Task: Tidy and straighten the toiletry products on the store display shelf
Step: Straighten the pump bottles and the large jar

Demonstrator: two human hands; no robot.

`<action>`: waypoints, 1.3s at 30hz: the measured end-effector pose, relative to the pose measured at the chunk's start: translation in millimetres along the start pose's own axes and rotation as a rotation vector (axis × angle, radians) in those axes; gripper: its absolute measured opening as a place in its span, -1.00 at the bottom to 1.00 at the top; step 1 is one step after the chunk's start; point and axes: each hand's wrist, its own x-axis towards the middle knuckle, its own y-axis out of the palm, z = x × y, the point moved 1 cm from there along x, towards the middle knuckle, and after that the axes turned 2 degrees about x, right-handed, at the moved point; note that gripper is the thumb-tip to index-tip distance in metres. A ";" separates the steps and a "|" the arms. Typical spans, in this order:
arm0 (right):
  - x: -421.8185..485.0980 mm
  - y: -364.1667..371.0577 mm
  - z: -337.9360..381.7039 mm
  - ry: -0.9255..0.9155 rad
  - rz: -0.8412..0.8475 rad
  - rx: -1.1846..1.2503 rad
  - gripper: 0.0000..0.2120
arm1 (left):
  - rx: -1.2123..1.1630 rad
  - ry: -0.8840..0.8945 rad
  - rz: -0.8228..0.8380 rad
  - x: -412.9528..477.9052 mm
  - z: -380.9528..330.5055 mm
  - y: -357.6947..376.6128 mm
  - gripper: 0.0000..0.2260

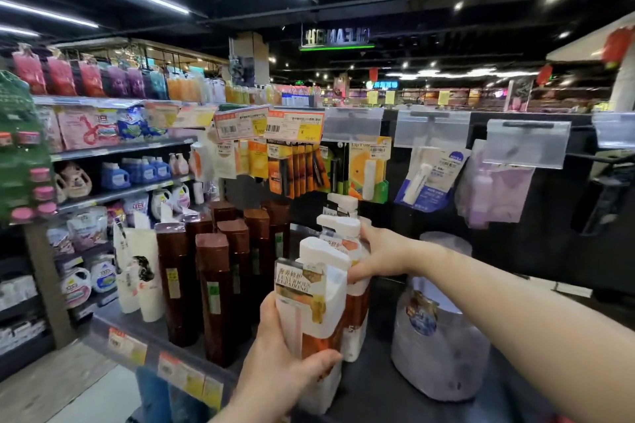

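A row of white pump bottles with orange labels stands on the dark display shelf [374, 395]. My left hand [275, 354] grips the nearest pump bottle [316, 295] around its body from the left. My right hand [378, 254] grips the second pump bottle [347, 240] just behind it, fingers curled round its neck and shoulder. A third pump bottle [342, 204] stands further back. Left of them stand several tall brown bottles [213, 288] in rows, and beyond those white tubes [141, 278].
A clear plastic tub [436, 347] with a blue label sits right of the pump bottles. Hanging lip balm packs [367, 172] and empty price holders [525, 142] hang above. Price tags [182, 374] line the shelf's front edge. Detergent shelves [113, 178] fill the left.
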 end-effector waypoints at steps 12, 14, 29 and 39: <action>25.9 -46.0 -14.7 -0.008 -0.187 0.006 -0.56 | -0.047 0.073 0.100 7.5 7.1 -7.2 0.00; 39.7 -39.8 -20.5 0.007 -0.251 -0.082 -0.47 | -0.078 0.122 0.131 7.5 5.9 -6.6 -0.05; 73.5 -26.0 -39.5 -0.085 -0.182 0.004 -0.56 | -0.217 0.208 0.164 7.2 8.8 -4.1 -0.14; 51.5 -35.5 -39.3 -0.058 -0.019 0.088 -0.42 | -0.122 0.120 0.128 5.3 6.9 -8.1 -0.07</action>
